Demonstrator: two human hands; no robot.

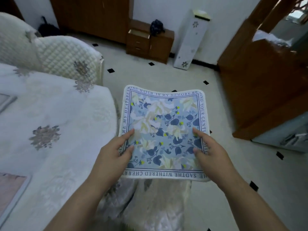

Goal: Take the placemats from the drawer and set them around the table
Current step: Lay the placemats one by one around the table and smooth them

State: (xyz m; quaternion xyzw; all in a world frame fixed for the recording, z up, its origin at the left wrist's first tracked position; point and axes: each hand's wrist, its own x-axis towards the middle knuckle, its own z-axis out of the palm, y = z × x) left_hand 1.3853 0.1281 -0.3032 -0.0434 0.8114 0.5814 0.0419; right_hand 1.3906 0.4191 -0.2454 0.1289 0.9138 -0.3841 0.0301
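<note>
**A:** Head view, the only 1 you have. What can go wrong from here?

**B:** You hold 1 placemat [164, 132] in the air, over the floor and just right of the table [55, 117] with its white floral cloth. It is soft: its far edge curls upward and the middle sags. I judge that if you let 1 side go early, it folds and slides off toward the floor. The tablecloth looks loose too, so dragging the mat across it could bunch the cloth.

**A:** Anything already on the table?

**B:** 2 flat pieces show at the left edge, a pinkish one [11, 187] near you and a grey one [6, 101] further off. They may be mats already set, but they are cut off, so I cannot tell. Lay yours well apart from them.

**A:** And the drawer?

**B:** A small wooden cabinet [150, 42] stands at the far wall with its top drawer [139, 34] pulled open. Probably that is the source; that is a guess.

**A:** Now my hands.

**B:** Your left hand [115, 152] grips the mat's left edge, thumb on top, the other fingers underneath and hidden. Your right hand [210, 152] mirrors it on the right edge, thumb pressed on the print. Both are partly closed in a pinch, neither clenched.
</note>
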